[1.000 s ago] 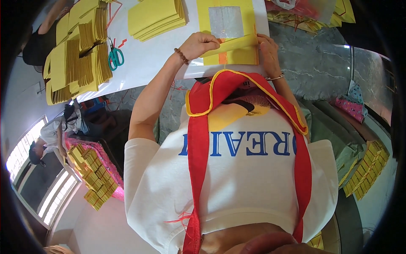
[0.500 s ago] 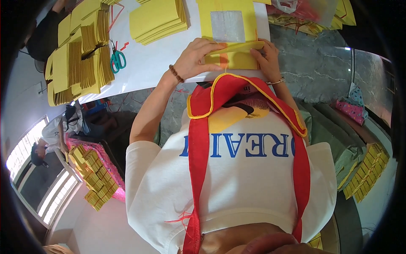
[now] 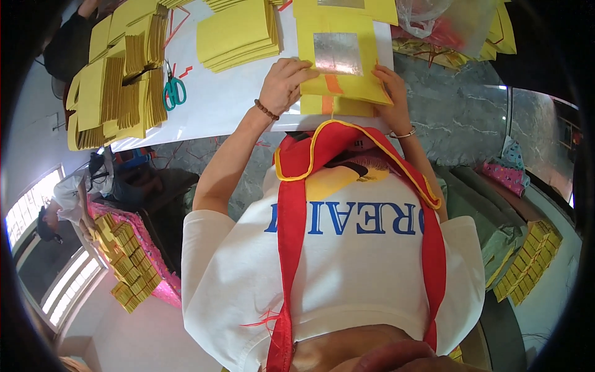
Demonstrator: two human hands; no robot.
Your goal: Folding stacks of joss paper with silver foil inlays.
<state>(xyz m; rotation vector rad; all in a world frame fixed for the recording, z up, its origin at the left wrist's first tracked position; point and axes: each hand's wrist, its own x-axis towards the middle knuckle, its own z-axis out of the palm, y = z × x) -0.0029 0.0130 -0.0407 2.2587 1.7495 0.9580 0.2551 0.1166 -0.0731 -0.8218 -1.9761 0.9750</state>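
Note:
A yellow paper sheet (image 3: 313, 82) with a silver rectangle and an orange strip is between my hands at the table's near edge. My left hand (image 3: 285, 85) pinches its left edge, the fingertips on top. At the right edge my right hand (image 3: 392, 93) grips the near corner, the thumb hidden. The sheet's near edge is slightly raised over more yellow paper (image 3: 347, 108), which also carries an orange strip. Beyond it lies another yellow sheet (image 3: 384, 12) with a silver patch, partly out of view.
Left of my hands lies a stack of yellow paper (image 3: 238, 37). Further left are teal-handled scissors (image 3: 175, 93) and bundles of folded yellow paper (image 3: 111, 87). A clear plastic bag (image 3: 427, 18) sits at the far right. Another person (image 3: 68, 198) is at the left beside more yellow bundles (image 3: 127, 260).
The held sheet's near edge, curled up before, has come down and toward me, and more of its face shows. My left hand has shifted slightly left, off the near strip.

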